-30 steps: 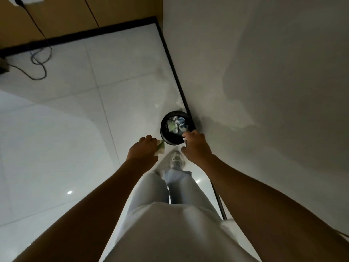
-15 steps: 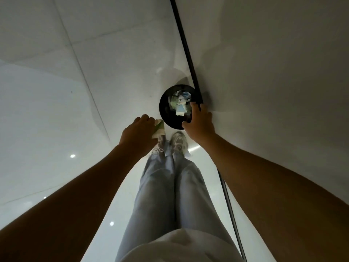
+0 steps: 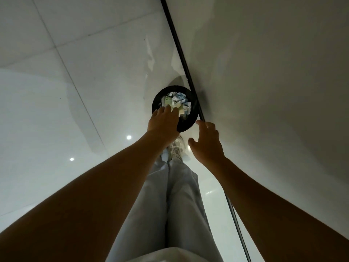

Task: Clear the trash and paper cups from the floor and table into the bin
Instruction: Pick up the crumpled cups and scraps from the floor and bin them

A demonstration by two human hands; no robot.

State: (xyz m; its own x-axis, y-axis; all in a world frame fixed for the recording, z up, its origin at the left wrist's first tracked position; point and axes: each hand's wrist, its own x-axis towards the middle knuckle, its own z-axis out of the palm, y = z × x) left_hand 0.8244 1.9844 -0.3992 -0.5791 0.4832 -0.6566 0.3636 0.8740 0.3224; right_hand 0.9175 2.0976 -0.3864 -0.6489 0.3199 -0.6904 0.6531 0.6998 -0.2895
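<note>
down on the pale glossy tiled floor, against the black skirting strip that runs along the foot of the grey wall on the right, i see the round black bin. it stands just beyond my feet, and its mouth shows a heap of crumpled white, blue and green paper trash.

my left hand reaches out over the near-left rim of the bin, back of the hand toward me, fingers stretched forward and only slightly bent. just past its fingertips i see a pale green and white scrap over the bin's mouth; i cannot tell whether the fingers have hold of it or whether it lies with the rest of the trash.

my right hand hovers to the near right of the bin, close to the skirting strip, with fingers loosely spread and the thumb held apart. it grips nothing and touches nothing that i can make out.

nearer me, light blue trousers run down to a white sneaker, which sits on the floor between the two hands, just short of the bin. small bright light spots reflect off the tiles to the left.
</note>
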